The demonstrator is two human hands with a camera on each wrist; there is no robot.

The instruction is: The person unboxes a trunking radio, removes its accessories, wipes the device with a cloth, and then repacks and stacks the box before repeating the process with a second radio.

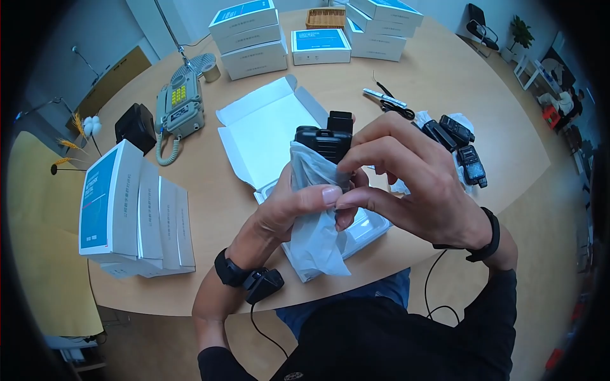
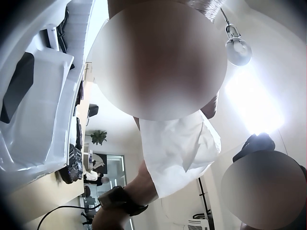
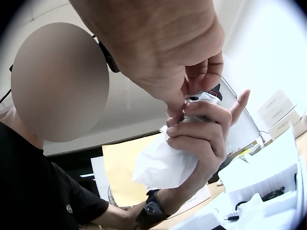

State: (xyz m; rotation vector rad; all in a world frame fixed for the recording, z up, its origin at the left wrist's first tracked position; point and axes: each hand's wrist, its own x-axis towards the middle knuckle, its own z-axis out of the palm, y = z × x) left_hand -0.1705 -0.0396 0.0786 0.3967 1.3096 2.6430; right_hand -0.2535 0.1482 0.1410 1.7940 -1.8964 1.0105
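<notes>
A black handheld device (image 1: 324, 141) stands partly out of a thin white bag (image 1: 318, 235) in the head view. The left hand (image 1: 292, 206) grips the bag and device from below, its thumb across the front. Beside it the right hand (image 1: 419, 184) pinches the bag's edge between thumb and fingers. The right wrist view shows the left hand (image 3: 206, 129) with its fingers curled round the white bag (image 3: 165, 160), and the right hand (image 3: 163, 52) meeting it from above. The bag (image 2: 177, 153) hangs down in the left wrist view.
An open white box (image 1: 267, 120) with a plastic tray (image 1: 368, 232) lies beneath the hands. Stacked boxes stand at left (image 1: 133, 209) and back (image 1: 251, 41). A telephone (image 1: 181, 105) sits back left; several black devices (image 1: 470, 164) and a white pen-like item (image 1: 384, 98) lie right.
</notes>
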